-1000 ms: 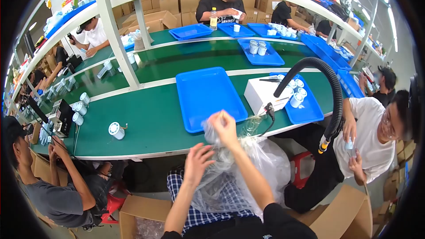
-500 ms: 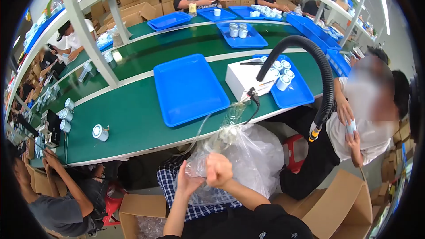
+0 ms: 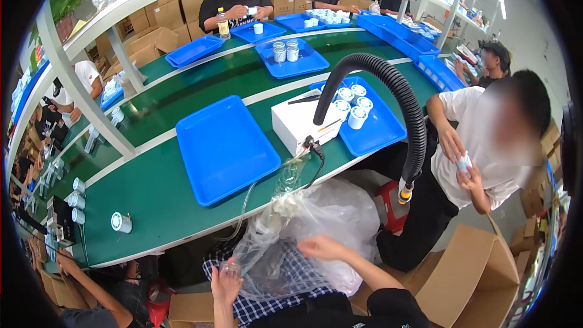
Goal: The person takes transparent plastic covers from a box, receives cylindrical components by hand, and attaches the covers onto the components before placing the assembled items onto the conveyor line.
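Low in the view, my left hand (image 3: 226, 285) is closed around a small clear plastic piece (image 3: 231, 268). To its right, my right hand (image 3: 322, 248) has its fingers stretched out over a large clear plastic bag (image 3: 349, 206), with nothing visible in them. The bag spreads across my lap, over blue checked cloth (image 3: 291, 262), and its gathered upper part lies by the bench edge. A thin clear tube (image 3: 246, 200) hangs down beside it.
On the green bench (image 3: 158, 188) are a blue tray (image 3: 226, 149), a white box (image 3: 291, 123), a tray of white cups (image 3: 379, 127) and a lone cup (image 3: 121, 223). A black hose (image 3: 419, 121) arches overhead. A co-worker (image 3: 480, 140) sits right, beside an open carton (image 3: 461, 273).
My hands have moved apart. The right one has opened from a fist and lies to the right of the left one, which holds the clear piece. The whole view has shifted, so the bench appears farther left.
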Demonstrator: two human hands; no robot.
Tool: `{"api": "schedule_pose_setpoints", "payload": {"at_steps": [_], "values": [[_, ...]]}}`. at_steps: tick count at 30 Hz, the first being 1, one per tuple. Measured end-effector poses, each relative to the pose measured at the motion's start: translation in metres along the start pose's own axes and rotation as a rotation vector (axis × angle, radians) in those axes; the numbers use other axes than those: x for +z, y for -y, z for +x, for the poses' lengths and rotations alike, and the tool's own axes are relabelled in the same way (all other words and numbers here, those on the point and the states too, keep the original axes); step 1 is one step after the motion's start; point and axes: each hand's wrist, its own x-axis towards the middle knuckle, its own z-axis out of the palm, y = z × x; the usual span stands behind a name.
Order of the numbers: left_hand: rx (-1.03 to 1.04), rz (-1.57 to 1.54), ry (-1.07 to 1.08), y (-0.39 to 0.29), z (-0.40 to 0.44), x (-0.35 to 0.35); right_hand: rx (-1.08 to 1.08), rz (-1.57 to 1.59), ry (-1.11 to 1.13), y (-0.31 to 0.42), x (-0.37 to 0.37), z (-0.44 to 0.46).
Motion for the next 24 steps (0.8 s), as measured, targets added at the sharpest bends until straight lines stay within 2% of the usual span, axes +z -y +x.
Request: {"api": "schedule_pose_setpoints", "payload": {"at_steps": [1,2,3,4,5,6,7,8,9,10,11,13,14,15,16,17,18,21,22,24], "values": [[-0.042,0.011,0.003,0.002,0.001,-0.001,-0.073,0.110,-0.118,0.029,-0.023,0.011],[-0.058,0.086,-0.022,0.007,0.003,0.007,-0.156,-0.269,-0.527,0.049,-0.049,0.024],[-0.068,0.061,-0.027,0.013,0.005,0.006,-0.336,-0.414,-0.922,0.058,-0.080,0.046],[-0.076,0.036,-0.034,0.020,0.007,0.000,-0.211,-0.469,-1.182,0.050,-0.108,0.068],[-0.069,0.038,-0.111,0.028,0.009,-0.004,-0.253,-0.363,-1.386,0.050,-0.138,0.088],[-0.090,0.038,-0.111,0.036,0.006,-0.002,-0.066,-0.479,-1.442,0.025,-0.169,0.110],[-0.107,0.044,-0.114,0.041,0.002,0.000,-0.058,-0.458,-1.496,0.005,-0.192,0.127],[-0.130,0.077,-0.140,0.045,-0.003,0.003,0.022,-0.320,-1.475,-0.010,-0.208,0.140],[-0.157,0.082,-0.113,0.047,-0.006,0.000,0.138,-0.376,-1.416,-0.018,-0.217,0.145],[-0.191,0.085,-0.090,0.051,-0.014,-0.005,0.181,-0.335,-1.301,-0.023,-0.226,0.151],[-0.179,0.108,-0.134,0.057,-0.020,-0.009,0.181,-0.436,-1.255,-0.028,-0.232,0.153],[-0.147,-0.026,0.051,0.059,-0.027,-0.008,0.238,-0.491,-1.207,-0.011,-0.240,0.147],[-0.116,0.018,-0.102,0.061,-0.031,0.007,0.278,-0.499,-1.180,-0.007,-0.242,0.144],[-0.126,-0.012,-0.086,0.062,-0.033,0.002,0.297,-0.504,-1.179,0.001,-0.240,0.138],[-0.135,-0.042,-0.067,0.060,-0.030,-0.006,0.176,-0.438,-1.310,-0.001,-0.234,0.134],[-0.157,0.024,-0.155,0.062,-0.024,-0.027,0.042,-0.366,-1.438,-0.002,-0.228,0.131],[-0.125,0.014,-0.173,0.060,-0.022,-0.027,-0.060,-0.152,-1.535,0.003,-0.216,0.121],[-0.020,0.150,-0.138,0.051,-0.016,-0.012,-0.389,0.292,-1.539,0.013,-0.148,0.067],[-0.015,0.214,-0.121,0.045,-0.014,-0.005,-0.356,0.140,-1.523,-0.006,-0.126,0.047],[-0.007,0.291,-0.047,0.035,-0.009,0.007,-0.355,0.175,-1.508,-0.005,-0.083,0.008]]}}
